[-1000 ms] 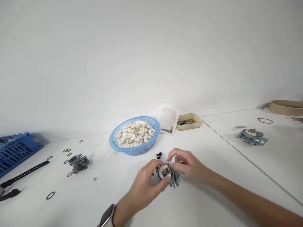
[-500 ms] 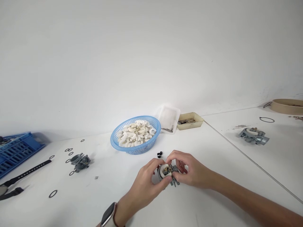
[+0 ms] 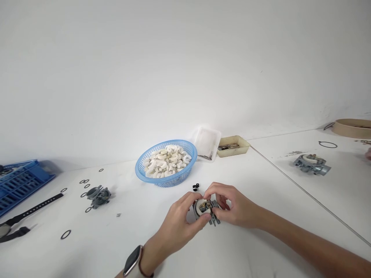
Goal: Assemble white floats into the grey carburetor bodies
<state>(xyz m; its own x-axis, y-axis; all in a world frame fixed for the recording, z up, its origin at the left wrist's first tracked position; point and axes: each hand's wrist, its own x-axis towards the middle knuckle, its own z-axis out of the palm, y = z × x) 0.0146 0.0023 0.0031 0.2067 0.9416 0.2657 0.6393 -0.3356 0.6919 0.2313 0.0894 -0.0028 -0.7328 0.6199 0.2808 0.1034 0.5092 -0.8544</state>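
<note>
A grey metal carburetor (image 3: pixel 215 219) sits on the white table between my hands, its open side up. In it lies a white C-shaped float (image 3: pixel 199 209) around small brass parts. My left hand (image 3: pixel 181 222) grips the carburetor's left side, thumb on the near edge of the float and fingers at the far edge. My right hand (image 3: pixel 232 204) is closed at the right side, thumb and index fingertip at the float's hinge end. Any small part between those fingertips is hidden. Just beyond stand small black fittings (image 3: pixel 196 187).
A blue basket (image 3: pixel 139 175) of white floats stands behind, beside a white tray (image 3: pixel 207 141) and a yellowish tray (image 3: pixel 247 148) of metal pieces. Carburetors lie left (image 3: pixel 100 197) and right (image 3: pixel 311 164). Black rings (image 3: pixel 65 234), a watch (image 3: pixel 34 210) and a blue crate (image 3: pixel 26 181) are left; another person's hand (image 3: pixel 368 154) shows right.
My hands stay on the carburetor, with only slight finger movement at the float. Another person's hand has come into view at the right edge. The view has shifted slightly.
</note>
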